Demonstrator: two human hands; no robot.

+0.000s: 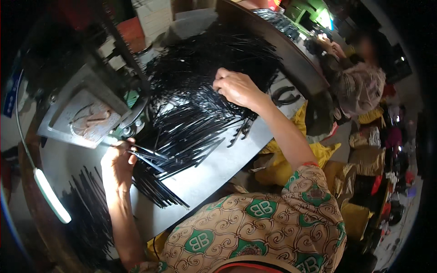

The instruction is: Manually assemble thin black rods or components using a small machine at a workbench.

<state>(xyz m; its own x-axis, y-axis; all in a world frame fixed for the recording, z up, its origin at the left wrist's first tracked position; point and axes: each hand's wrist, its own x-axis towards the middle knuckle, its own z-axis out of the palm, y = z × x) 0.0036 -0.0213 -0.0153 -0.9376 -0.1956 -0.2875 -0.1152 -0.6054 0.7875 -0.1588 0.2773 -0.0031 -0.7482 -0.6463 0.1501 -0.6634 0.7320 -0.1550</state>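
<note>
My left hand (117, 166) is closed in a pinch on a couple of thin dark rods (150, 161), whose ends point to the right. It is right beside the lower edge of a machine's metal plate (86, 113) and the machine's working head. Farther right, my right hand (236, 88) is closed over a large heap of thin black rods (214, 54). Its fingertips are turned down and away, so what they hold is hidden. Between my hands more black rods (191, 132) lie roughly side by side, and a neat bundle (159, 191) lies near my left forearm.
A white tabletop (200, 177) shows near me. A black curved tool (286, 95) lies by my right wrist. A lit tube lamp (52, 195) hangs at left above other rods (88, 209). Yellow bags (296, 159) stand at right; beyond, another person (359, 86) works at a green machine (305, 13).
</note>
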